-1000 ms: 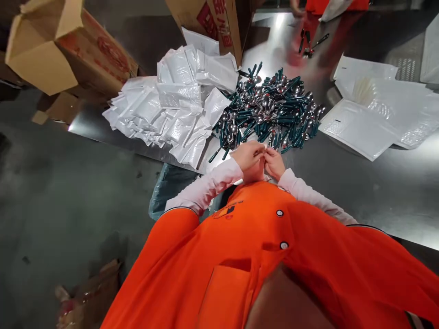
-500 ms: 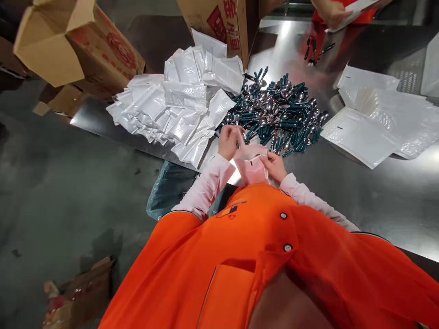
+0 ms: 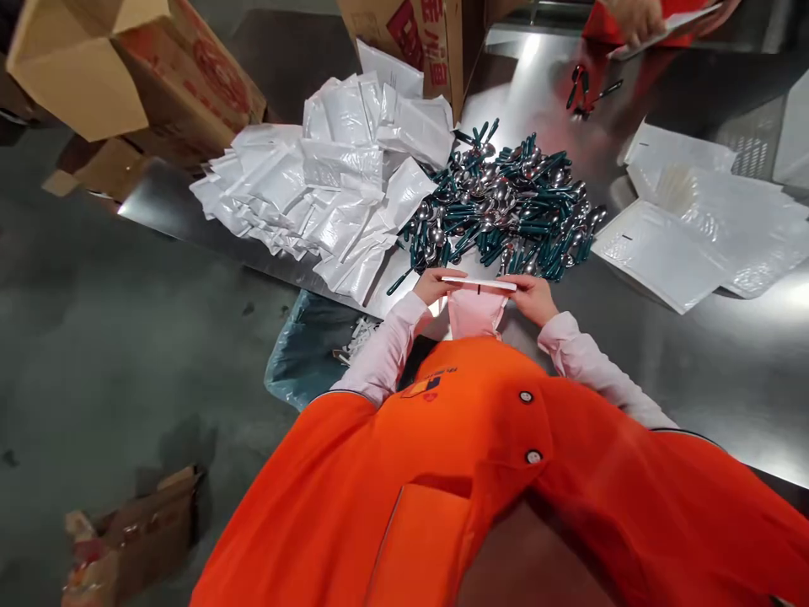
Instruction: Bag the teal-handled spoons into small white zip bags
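Observation:
A white padded envelope hangs close to my chest, tinted pink, its top edge folded over. My left hand pinches the left end of that edge, and my right hand grips the right end. Just beyond my hands lies a heap of spoons with dark green handles. A pile of white padded packets covers the metal table to the left of the spoons. Whatever is inside the held envelope is hidden.
Flat white envelopes are stacked at the right. A lined bin with white scraps stands below the table edge. Cardboard boxes are at the back left. Across the table, another person's hand holds a white envelope.
My left hand has come down towards me, and my right hand has moved right and slightly up. The envelope's raised flap is now folded down straight between them. The view has shifted slightly.

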`<state>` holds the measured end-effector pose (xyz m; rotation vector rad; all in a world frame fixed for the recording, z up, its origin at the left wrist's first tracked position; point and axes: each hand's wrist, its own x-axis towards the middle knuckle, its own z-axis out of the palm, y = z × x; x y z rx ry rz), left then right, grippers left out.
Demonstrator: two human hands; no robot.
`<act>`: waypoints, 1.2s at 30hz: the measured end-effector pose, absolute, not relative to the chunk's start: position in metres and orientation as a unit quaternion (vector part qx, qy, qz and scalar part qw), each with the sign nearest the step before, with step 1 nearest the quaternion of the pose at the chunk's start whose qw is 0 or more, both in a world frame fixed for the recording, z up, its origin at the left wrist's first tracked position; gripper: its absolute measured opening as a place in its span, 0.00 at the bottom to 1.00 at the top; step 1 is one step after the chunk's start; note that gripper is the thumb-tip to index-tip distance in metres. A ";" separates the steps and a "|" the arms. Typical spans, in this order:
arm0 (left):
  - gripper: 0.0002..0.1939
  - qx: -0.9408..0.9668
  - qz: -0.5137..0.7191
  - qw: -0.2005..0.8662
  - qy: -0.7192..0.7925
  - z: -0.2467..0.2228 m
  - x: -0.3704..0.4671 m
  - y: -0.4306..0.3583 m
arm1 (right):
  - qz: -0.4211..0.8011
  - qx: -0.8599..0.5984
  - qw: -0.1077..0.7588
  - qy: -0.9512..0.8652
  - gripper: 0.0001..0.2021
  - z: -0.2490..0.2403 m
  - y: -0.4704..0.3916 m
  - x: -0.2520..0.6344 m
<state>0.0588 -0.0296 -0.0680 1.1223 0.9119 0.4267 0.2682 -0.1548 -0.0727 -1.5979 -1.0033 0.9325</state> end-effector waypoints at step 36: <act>0.27 0.640 0.202 0.447 0.591 0.044 -0.091 0.212 | 0.636 -0.604 0.478 -0.050 0.09 -0.093 -0.175 0.286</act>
